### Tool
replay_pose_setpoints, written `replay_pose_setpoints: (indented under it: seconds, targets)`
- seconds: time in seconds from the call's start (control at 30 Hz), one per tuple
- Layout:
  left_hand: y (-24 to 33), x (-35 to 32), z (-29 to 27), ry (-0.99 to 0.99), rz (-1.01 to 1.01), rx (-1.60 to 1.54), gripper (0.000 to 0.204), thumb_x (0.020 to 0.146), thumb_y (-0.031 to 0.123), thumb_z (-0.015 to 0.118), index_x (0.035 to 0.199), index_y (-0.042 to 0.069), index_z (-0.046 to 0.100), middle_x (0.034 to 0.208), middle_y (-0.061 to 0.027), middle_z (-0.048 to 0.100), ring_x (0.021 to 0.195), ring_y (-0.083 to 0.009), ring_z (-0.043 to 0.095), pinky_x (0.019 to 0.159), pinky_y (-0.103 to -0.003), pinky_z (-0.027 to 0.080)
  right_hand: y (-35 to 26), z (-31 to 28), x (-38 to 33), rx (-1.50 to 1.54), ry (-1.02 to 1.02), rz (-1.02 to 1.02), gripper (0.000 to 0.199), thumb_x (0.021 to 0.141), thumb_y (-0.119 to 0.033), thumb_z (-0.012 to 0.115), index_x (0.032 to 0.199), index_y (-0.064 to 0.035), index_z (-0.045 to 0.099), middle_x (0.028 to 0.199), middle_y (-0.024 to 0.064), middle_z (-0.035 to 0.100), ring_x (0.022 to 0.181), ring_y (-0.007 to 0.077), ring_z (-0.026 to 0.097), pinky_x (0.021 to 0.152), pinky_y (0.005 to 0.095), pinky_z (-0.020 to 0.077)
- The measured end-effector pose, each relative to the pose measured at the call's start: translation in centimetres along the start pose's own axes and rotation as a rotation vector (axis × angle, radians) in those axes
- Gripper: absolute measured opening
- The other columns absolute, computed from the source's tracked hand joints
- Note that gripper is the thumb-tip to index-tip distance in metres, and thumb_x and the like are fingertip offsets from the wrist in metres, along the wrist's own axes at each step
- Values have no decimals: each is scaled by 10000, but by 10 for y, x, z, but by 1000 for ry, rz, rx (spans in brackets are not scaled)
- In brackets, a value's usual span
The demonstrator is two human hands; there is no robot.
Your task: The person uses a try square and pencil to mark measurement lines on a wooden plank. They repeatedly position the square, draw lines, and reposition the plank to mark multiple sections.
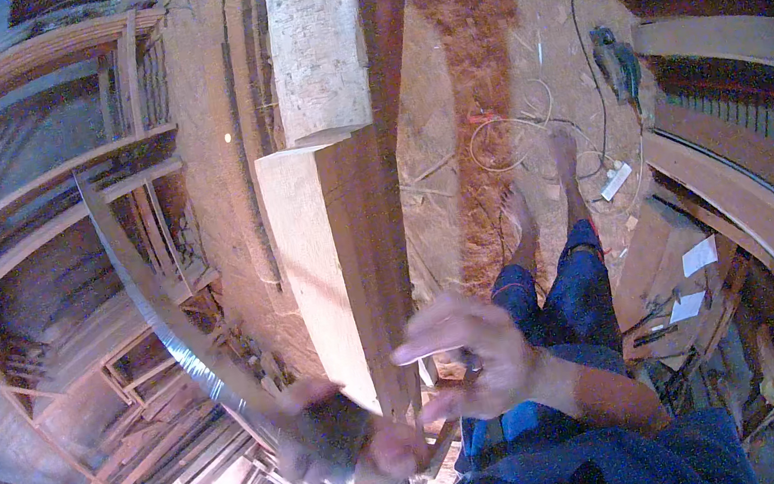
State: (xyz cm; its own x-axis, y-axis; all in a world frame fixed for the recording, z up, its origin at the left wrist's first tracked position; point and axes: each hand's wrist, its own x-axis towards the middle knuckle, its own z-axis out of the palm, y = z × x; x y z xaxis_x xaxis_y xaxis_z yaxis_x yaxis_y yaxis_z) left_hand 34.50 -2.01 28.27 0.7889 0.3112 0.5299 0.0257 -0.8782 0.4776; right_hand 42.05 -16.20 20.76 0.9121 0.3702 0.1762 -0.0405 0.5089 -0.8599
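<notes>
Brown floor (557, 7) — reddish dust (466, 27), a dark power tool (618, 69) and a white power strip (616, 182) on it.

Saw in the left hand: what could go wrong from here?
Cut fingers: the right hand, bare and open beside the pale timber, is close to the handle end of the saw, so a careless swing might catch it.

Slipping grip: the left hand is blurred around the handle, so its firmness can't be judged; a loose hold could let the long blade twist.

Tripping: the bare feet are near a looped cord, which could snag a step.
</notes>
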Motion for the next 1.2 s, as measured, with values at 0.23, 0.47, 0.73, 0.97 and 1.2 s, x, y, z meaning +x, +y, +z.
replay_pose_setpoints:
  seconds: [0.23, 0.47, 0.73, 0.97, 1.2]
  targets:
    - [-2, -21, 38, -346, -355, -150, 552, 967, 170, 641, 1385, 2, 323, 1308, -251, 416, 1190, -352, 484, 988, -479, 425, 5, 7, 21, -201, -185, 469, 322, 854, -308, 814, 852, -25, 661, 724, 65, 620, 649, 157, 588, 590, 331, 453]
    - [-10, 2, 34, -606, -241, 251, 963, 764, 260, 833, 1489, 10, 251, 1402, -273, 321, 1310, -437, 359, 1102, -574, 302, 33, -3, 31, -162, -160, 686, 278, 875, -277, 711, 884, -2, 675, 695, 157, 650, 615, 222, 633, 600, 388, 507]
    - [-33, 21, 40, -693, -260, 391, 1172, 682, 442, 834, 1591, 107, 174, 1610, -296, 81, 1512, -492, 61, 1204, -635, 122, 50, -1, 38, -118, -68, 655, 219, 886, -248, 724, 920, -33, 693, 582, -40, 478, 549, 51, 407, 483, 298, 339]
    - [-48, 19, 47, -628, -250, 360, 1110, 741, 432, 774, 1617, 113, 170, 1630, -323, 64, 1511, -511, 93, 1195, -630, 137, 49, 7, 42, -131, -33, 677, 242, 875, -256, 722, 894, -21, 669, 645, 46, 579, 570, 121, 525, 536, 339, 441]
    - [-47, 24, 52, -599, -320, 373, 983, 812, 433, 715, 1609, 99, 247, 1599, -340, 135, 1472, -520, 191, 1174, -612, 187, 66, 22, 36, -131, 58, 639, 237, 900, -254, 685, 921, -22, 641, 692, 101, 620, 601, 203, 607, 580, 375, 499]
